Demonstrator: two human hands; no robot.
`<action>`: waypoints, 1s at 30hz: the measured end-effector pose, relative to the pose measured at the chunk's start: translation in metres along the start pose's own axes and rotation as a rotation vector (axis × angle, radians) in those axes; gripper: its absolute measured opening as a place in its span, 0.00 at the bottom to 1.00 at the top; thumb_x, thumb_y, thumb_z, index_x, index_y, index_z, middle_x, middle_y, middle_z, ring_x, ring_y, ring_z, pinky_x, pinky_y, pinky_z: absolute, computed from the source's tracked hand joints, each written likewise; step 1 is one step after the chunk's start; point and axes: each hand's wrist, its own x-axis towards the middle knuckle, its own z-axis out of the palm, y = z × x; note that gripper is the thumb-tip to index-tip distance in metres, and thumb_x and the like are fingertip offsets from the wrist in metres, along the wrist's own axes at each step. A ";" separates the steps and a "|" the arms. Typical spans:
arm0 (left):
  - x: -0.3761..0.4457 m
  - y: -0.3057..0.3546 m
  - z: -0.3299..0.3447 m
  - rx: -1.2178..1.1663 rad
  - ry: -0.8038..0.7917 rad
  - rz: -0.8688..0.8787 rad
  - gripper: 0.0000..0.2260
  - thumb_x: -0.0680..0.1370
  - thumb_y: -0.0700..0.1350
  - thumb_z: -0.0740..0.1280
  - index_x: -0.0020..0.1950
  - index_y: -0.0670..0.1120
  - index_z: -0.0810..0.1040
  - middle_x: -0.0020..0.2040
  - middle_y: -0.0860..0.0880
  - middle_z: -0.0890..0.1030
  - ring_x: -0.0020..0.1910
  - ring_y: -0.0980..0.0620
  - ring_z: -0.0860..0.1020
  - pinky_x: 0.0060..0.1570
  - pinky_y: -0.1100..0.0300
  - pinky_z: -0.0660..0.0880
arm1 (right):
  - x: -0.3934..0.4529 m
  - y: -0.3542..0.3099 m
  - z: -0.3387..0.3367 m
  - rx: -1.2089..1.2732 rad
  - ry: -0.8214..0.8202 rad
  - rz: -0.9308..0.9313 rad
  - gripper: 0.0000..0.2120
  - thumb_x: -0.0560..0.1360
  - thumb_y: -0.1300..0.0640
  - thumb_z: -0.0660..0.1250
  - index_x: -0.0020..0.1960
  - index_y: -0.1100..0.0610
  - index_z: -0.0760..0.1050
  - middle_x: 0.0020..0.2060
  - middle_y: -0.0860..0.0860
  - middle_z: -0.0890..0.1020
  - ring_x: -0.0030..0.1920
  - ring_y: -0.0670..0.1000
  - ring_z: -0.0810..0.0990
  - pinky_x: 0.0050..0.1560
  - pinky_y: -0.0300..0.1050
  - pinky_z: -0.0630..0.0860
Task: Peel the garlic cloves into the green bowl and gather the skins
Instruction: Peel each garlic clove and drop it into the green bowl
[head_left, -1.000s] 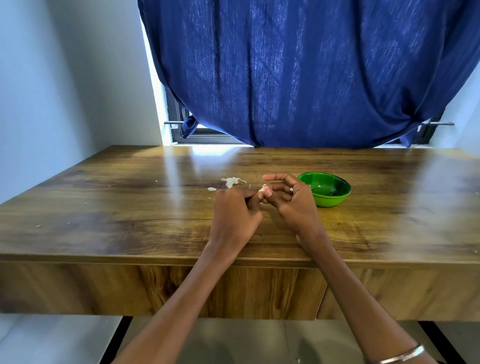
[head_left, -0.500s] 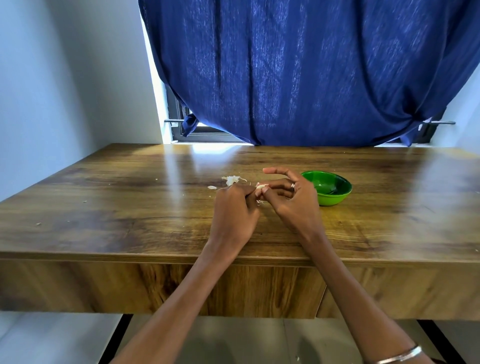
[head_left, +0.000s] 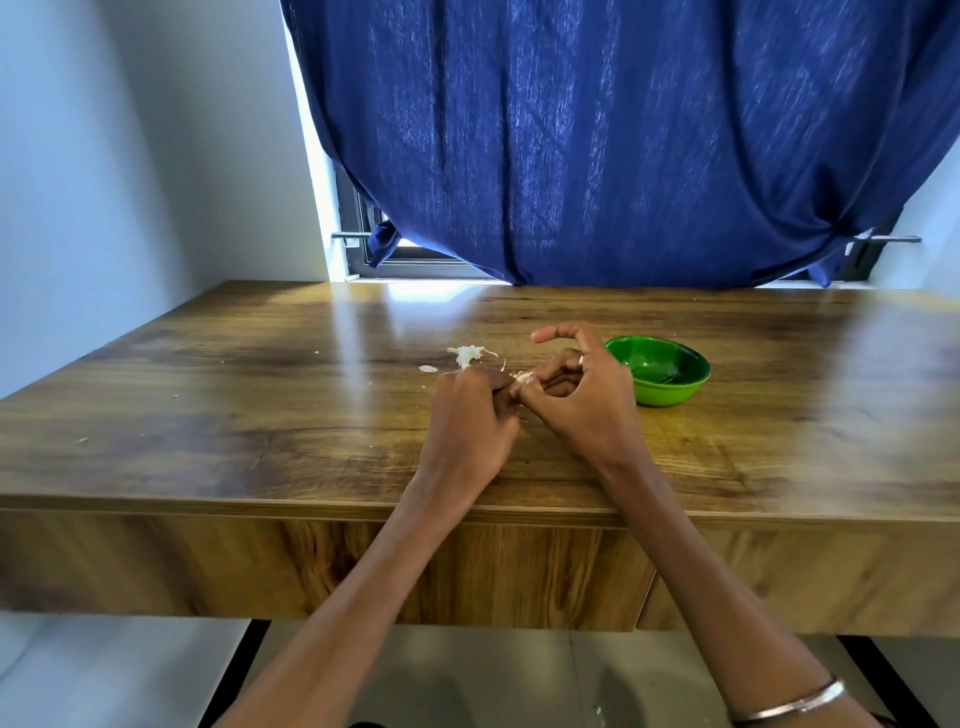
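The 2 hands meet over the wooden table (head_left: 260, 415), just left of the green bowl (head_left: 660, 375). The left hand (head_left: 470, 421) has its fingers curled tight, and the right hand (head_left: 582, 400) pinches with thumb and bent fingers; between them they hold a small white garlic clove (head_left: 522, 378). Compared with half a second ago, the index finger of the right hand is lifted higher and stretched out more above the clove, and the hands stay in nearly the same place beside the bowl. A little heap of white skins (head_left: 467, 354) lies on the table left of the bowl, behind the left hand, unchanged.
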 end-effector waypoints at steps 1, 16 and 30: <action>-0.001 0.000 0.000 0.001 -0.006 -0.011 0.11 0.74 0.32 0.67 0.35 0.43 0.82 0.27 0.53 0.76 0.26 0.58 0.72 0.28 0.68 0.65 | 0.000 0.000 0.000 0.000 -0.003 -0.001 0.21 0.68 0.65 0.76 0.57 0.52 0.75 0.36 0.51 0.84 0.37 0.49 0.85 0.43 0.48 0.84; 0.000 0.006 -0.003 0.032 0.042 0.004 0.12 0.73 0.32 0.68 0.34 0.46 0.81 0.26 0.61 0.70 0.30 0.61 0.75 0.29 0.72 0.63 | -0.002 -0.001 0.003 0.015 -0.011 -0.146 0.25 0.74 0.68 0.72 0.67 0.56 0.69 0.42 0.50 0.86 0.40 0.43 0.86 0.45 0.39 0.83; -0.002 0.012 0.000 0.321 0.049 -0.027 0.06 0.78 0.41 0.69 0.44 0.42 0.85 0.40 0.42 0.84 0.39 0.44 0.81 0.29 0.65 0.57 | -0.003 0.000 0.005 -0.113 -0.021 -0.178 0.28 0.71 0.67 0.74 0.67 0.53 0.71 0.38 0.45 0.83 0.39 0.41 0.84 0.42 0.33 0.81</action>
